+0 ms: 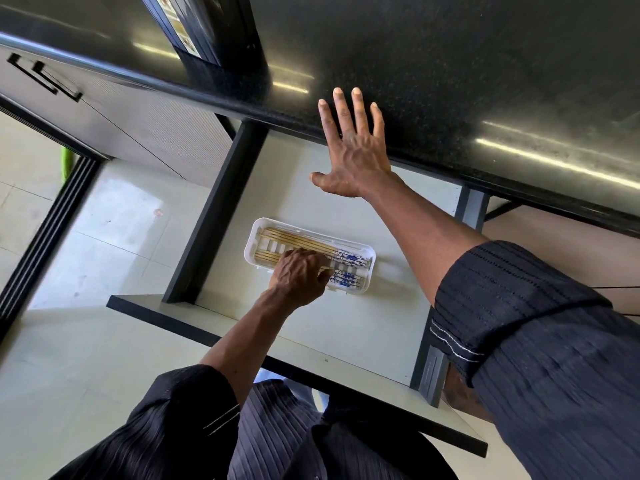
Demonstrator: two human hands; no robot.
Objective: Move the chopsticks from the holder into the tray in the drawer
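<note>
Observed from the head camera, looking straight down.

1. The drawer [346,327] stands pulled out beneath the dark polished surface [450,64]. Its pale floor carries one item: a white slotted tray [251,237], lying at a slant towards the drawer's left side.

2. The chopsticks [298,239] lie flat inside the tray, side by side along its length. Their plain wooden ends point to the tray's left end, and their blue-and-white patterned ends point to its right end. I count several but cannot give a firm number, as the hand covers part of them.

3. My left hand [299,275] is down in the tray over the nearer chopsticks. The grip is clenched on them: the fingers curl over the sticks about midway along, and the thumb sits against their near side. The sticks it holds rest in the tray.

4. My right hand [353,147] lies palm down on the front edge of the surface, above the drawer. The grip is released, fingers straight and spread, thumb out to the left, grasping nothing.

5. A dark upright object [207,29] with a printed strip stands on the surface at upper left. I cannot tell what it is.

6. Left of the drawer are a grey cabinet front with black handles [45,76] and a pale tiled floor [86,341].
</note>
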